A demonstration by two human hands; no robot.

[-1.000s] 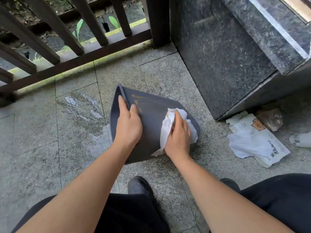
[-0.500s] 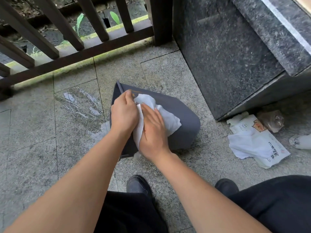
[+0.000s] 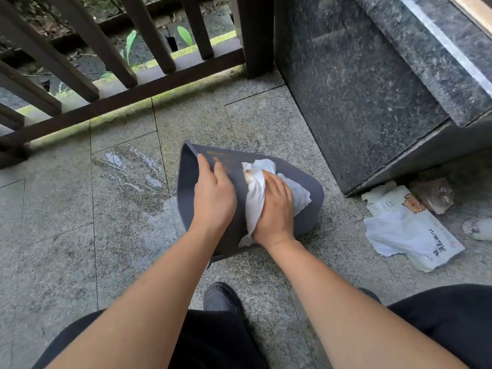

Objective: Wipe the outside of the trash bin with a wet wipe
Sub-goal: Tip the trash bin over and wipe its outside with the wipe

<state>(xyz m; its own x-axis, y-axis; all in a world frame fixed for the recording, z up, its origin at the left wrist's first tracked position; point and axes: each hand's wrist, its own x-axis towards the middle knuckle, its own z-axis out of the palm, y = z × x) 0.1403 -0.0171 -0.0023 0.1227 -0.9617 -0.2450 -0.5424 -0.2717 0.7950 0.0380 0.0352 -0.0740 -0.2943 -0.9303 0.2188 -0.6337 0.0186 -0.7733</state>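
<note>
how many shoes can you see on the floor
2. One black shoe sits on the tiles at bottom centre, below the trash bin. A second shoe peeks out further right, mostly hidden behind the right forearm.

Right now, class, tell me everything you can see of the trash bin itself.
The trash bin is dark grey, smooth, plastic-looking, lying on its side on the stone floor, open mouth toward the left. Its rim is thin; orange smears mark the upper wall. The left hand grips the rim, and the right hand presses a stained white wet wipe against its side.
</note>
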